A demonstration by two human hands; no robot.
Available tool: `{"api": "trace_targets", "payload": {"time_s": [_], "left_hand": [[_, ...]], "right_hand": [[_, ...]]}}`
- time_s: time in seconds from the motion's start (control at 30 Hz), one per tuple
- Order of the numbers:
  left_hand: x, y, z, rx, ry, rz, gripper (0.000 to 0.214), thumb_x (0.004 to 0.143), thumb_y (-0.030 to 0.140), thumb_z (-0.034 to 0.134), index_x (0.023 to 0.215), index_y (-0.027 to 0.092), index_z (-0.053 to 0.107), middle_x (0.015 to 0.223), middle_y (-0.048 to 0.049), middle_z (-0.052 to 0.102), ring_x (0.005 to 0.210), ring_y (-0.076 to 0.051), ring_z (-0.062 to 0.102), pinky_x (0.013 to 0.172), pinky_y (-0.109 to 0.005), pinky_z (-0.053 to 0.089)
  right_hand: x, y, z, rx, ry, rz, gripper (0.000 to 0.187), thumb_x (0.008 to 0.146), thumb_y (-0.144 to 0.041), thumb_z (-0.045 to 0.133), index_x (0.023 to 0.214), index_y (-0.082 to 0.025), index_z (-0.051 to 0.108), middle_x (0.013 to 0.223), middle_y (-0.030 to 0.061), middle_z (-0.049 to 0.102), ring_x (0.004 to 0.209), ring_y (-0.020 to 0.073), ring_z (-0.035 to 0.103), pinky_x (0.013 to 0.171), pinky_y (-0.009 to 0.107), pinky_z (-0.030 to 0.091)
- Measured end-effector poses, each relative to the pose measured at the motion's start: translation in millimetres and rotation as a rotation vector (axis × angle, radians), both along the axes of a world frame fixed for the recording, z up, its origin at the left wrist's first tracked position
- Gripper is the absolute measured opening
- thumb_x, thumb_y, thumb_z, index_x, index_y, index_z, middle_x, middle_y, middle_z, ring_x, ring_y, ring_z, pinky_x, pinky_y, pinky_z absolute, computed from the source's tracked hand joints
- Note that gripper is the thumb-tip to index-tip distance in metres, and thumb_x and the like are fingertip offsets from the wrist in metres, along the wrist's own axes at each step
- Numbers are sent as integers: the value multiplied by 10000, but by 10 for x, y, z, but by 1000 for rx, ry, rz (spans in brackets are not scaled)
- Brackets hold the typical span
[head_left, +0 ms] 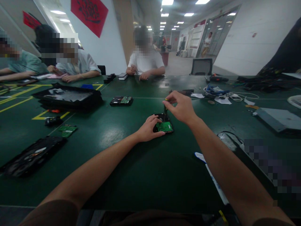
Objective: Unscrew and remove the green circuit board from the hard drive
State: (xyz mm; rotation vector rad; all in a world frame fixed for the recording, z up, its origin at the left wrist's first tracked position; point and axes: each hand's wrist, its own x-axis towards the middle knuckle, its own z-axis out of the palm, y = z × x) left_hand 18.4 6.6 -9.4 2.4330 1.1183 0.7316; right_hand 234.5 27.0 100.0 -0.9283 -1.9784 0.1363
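A hard drive with a green circuit board lies flat on the green table in front of me. My left hand grips it from the left, with fingers along its far side and the thumb at its near edge. Above the drive, my right hand pinches the top of a screwdriver between thumb and fingers. The screwdriver stands upright, its tip down at the drive's board; the exact contact point is too small to make out.
A second hard drive lies beyond my left hand. Further left are a black tray, a loose green board and a black casing. Right stand cables and a grey metal box. A person sits opposite.
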Motion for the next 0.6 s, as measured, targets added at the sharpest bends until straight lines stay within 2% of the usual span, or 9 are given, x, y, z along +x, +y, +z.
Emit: {"api": "trace_targets", "payload": {"time_s": [0.13, 0.27, 0.43, 0.6], "left_hand": [[2, -1, -6, 3, -3, 4, 659, 829, 629, 736, 1343, 251, 569, 1611, -139, 416, 1560, -374, 269, 1250, -600, 286], [2, -8, 6, -7, -2, 1, 663, 835, 636, 727, 1344, 242, 572, 1616, -144, 407, 1562, -378, 262, 1253, -592, 286], [2, 0, -1, -11, 1, 2, 674, 830, 645, 728, 1351, 248, 569, 1617, -139, 407, 1561, -386, 261, 1250, -609, 281], [3, 6, -14, 6, 1, 1, 683, 826, 643, 734, 1347, 231, 577, 1606, -152, 419, 1556, -378, 274, 1254, -575, 294]], "right_hand": [[-4, -5, 7, 51, -48, -11, 69, 917, -300, 643, 935, -236, 629, 950, 66, 679, 894, 244, 643, 828, 427, 545], [-2, 17, -14, 30, -2, -7, 98, 888, -279, 671, 936, -225, 605, 1009, 83, 690, 904, 241, 650, 813, 411, 555], [3, 13, -13, 3, -1, -9, 132, 927, -344, 658, 925, -224, 606, 914, 57, 691, 853, 229, 656, 794, 395, 547], [-4, 3, -2, 74, -35, -19, 55, 917, -270, 639, 914, -218, 624, 926, 67, 679, 876, 232, 649, 805, 390, 548]]}}
